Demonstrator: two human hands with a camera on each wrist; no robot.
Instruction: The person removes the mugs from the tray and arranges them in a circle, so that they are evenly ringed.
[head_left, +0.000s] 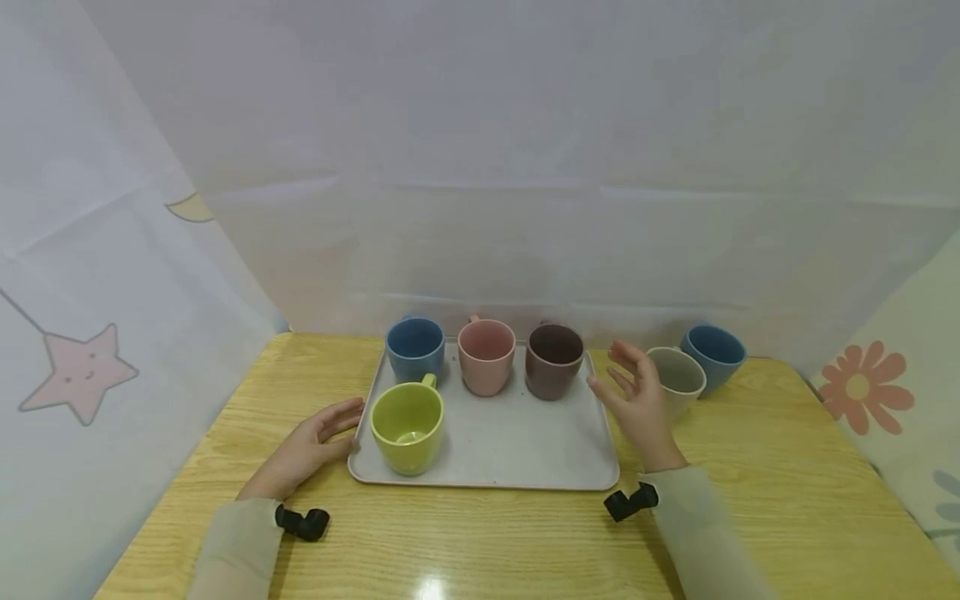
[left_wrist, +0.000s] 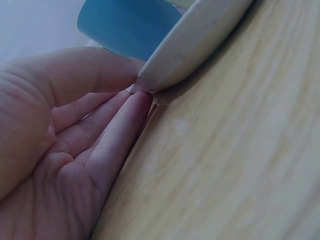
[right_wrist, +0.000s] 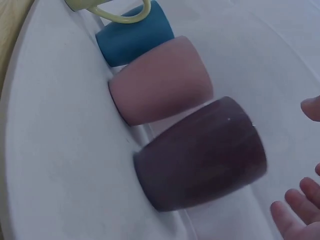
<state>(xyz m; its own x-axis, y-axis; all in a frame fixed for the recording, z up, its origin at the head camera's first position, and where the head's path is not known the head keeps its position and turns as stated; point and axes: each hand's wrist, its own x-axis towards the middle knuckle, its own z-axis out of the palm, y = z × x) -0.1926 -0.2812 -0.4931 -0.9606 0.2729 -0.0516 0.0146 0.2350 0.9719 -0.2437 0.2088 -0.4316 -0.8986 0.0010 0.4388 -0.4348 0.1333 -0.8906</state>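
Note:
My left hand (head_left: 311, 446) lies at the left edge of the pale tray (head_left: 517, 450). In the left wrist view its thumb and fingertips touch the tray's rim (left_wrist: 175, 47), with the fingers fairly straight. A yellow-green mug (head_left: 407, 427) stands on the tray close to that hand. Behind it, in a row, are a blue mug (head_left: 416, 348), a pink mug (head_left: 486, 357) and a dark brown mug (head_left: 553, 361). My right hand (head_left: 637, 404) is raised beside the brown mug, fingers spread and holding nothing. It partly covers a grey-white mug (head_left: 678, 375).
A second blue mug (head_left: 714, 358) leans tilted against the grey-white mug, off the tray's right side. Everything stands on a wooden table (head_left: 480, 542). A white cloth (head_left: 525, 208) hangs directly behind the back row, and patterned cloth closes both sides.

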